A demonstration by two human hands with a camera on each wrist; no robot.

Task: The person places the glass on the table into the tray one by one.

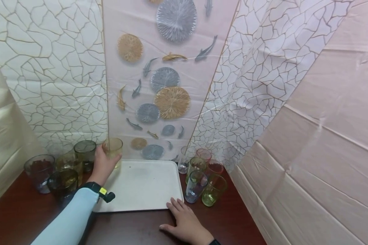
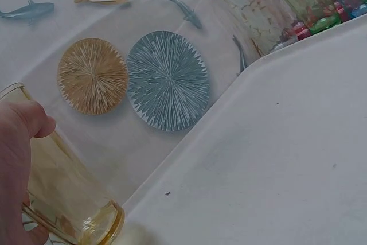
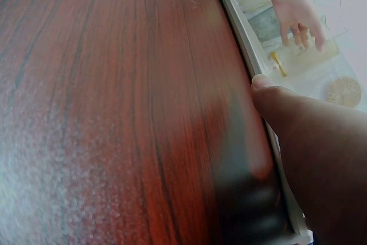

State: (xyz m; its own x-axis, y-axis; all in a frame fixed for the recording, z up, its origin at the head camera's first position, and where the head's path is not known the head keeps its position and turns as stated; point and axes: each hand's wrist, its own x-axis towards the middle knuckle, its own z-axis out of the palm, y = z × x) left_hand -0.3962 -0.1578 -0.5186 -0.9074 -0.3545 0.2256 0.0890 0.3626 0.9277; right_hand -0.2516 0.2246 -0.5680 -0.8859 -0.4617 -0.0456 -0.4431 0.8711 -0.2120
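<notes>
We see yellow cup (image 1: 115, 145), far left: smooth, glossy, see-through; glass or clear plastic, we cannot tell which. Left cups (image 1: 40, 174) and right cups (image 1: 195, 189): likewise see-through, shiny at rims. Tray (image 1: 144, 187): smooth, plastic by look, faint sheen. Table (image 3: 132, 84): wood grain, glossy. Far backdrop (image 1: 135, 75): creased, satiny sheet. Near-left sleeve (image 1: 69, 216): smooth matt cloth.

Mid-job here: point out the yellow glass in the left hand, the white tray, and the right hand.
Yellow glass (image 2: 70, 177): left wrist view, on its side wall.
White tray (image 1: 142, 185): head view, on its bare flat surface.
Right hand (image 1: 185, 219): head view, on the back of it.
</notes>
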